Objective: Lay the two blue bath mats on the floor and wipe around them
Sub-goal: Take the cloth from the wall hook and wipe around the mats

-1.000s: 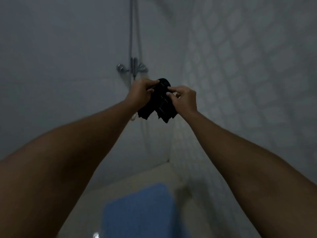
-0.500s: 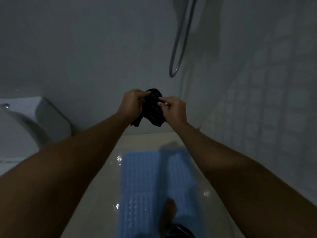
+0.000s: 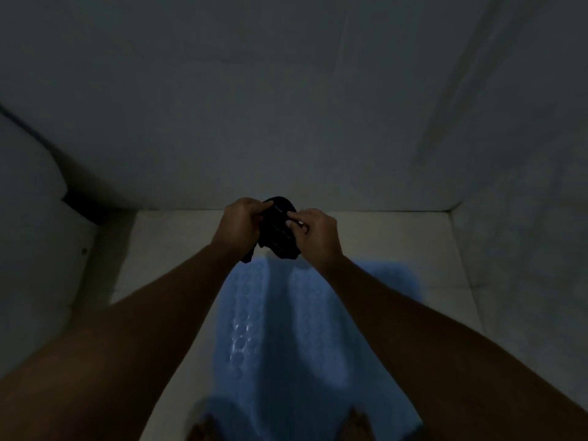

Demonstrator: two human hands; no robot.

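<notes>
Both hands are up in front, and it's all about the cloth (image 3: 278,232), a dark, crumpled rag held in the air between them. The left hand (image 3: 238,224) has its fingers (image 3: 264,205) curled round the cloth's left side, one fingertip laid over the top edge, and a tail of fabric hangs out below the palm. The right hand (image 3: 316,232) pinches the right side, its fingers (image 3: 294,218) bent in with the tips pressed on the fabric, pale nails catching the light. So neither hand is spread, both have hold of the same cloth, and they sit close together with the bunched fabric filling the gap. A couple of thin pale lines cross the cloth's face, too dim to tell whether they are seams or print. Below, the mat (image 3: 286,329) lies flat on the floor (image 3: 165,243), blue and bumpy, with a wet glint left of centre. The arms' shadows run down it, and I cannot tell whether it is one mat or two laid edge to edge. The cloth hangs above the mat's far end, clear of it. What look like bare feet (image 3: 358,421) stand on its near end. Pale floor shows on both sides and runs on to the wall (image 3: 286,106), with a white fixture (image 3: 31,249) at the left.
</notes>
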